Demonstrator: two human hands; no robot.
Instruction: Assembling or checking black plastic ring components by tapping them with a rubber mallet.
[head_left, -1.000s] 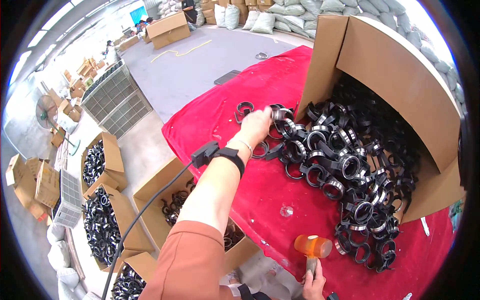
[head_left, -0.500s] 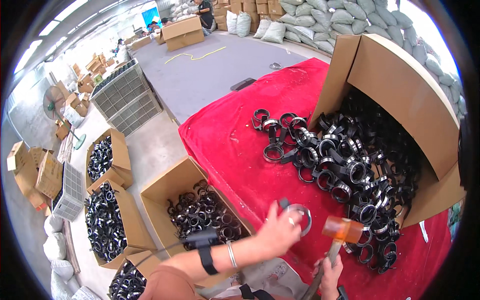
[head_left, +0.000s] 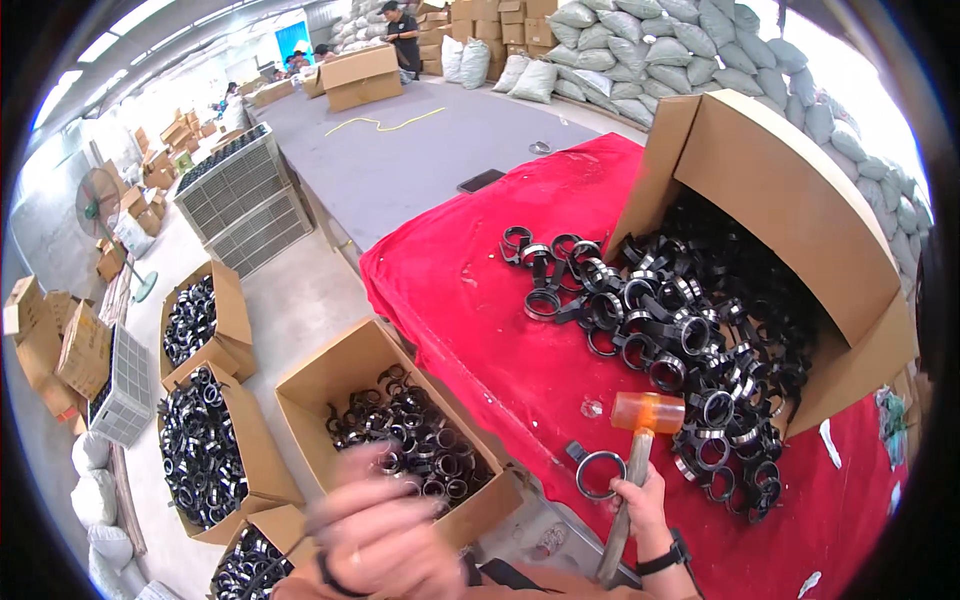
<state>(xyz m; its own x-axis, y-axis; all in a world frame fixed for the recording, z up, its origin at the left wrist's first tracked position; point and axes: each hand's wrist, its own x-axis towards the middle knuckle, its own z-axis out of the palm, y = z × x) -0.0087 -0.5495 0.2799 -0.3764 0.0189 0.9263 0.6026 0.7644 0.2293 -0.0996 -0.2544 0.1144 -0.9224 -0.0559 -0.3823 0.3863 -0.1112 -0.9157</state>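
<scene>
My right hand (head_left: 643, 505) is closed round the wooden handle of a mallet (head_left: 648, 413) with a translucent orange head, held over the red cloth. Just left of its fingers is a single black and silver ring clamp (head_left: 600, 475) with a short tab; whether the fingers touch it or it lies on the cloth I cannot tell. Smeared by motion, my left hand (head_left: 385, 530) passes in front of the near edge of an open carton (head_left: 330, 372) holding many ring clamps. Its fingers are too blurred to show their state. A heap of ring clamps (head_left: 690, 335) spreads on the table.
A big tipped carton (head_left: 775, 190) spills clamps onto the red cloth (head_left: 450, 300). Filled cartons (head_left: 235, 330) line the floor at left, near grey crates (head_left: 245, 195) and a standing fan (head_left: 100, 205). A dark flat object (head_left: 482, 181) lies on the grey table; sacks (head_left: 690, 40) are stacked behind.
My left hand has moved left and down, away from the ring clamp it held, which is now beside my right hand. The mallet has shifted left and slightly up.
</scene>
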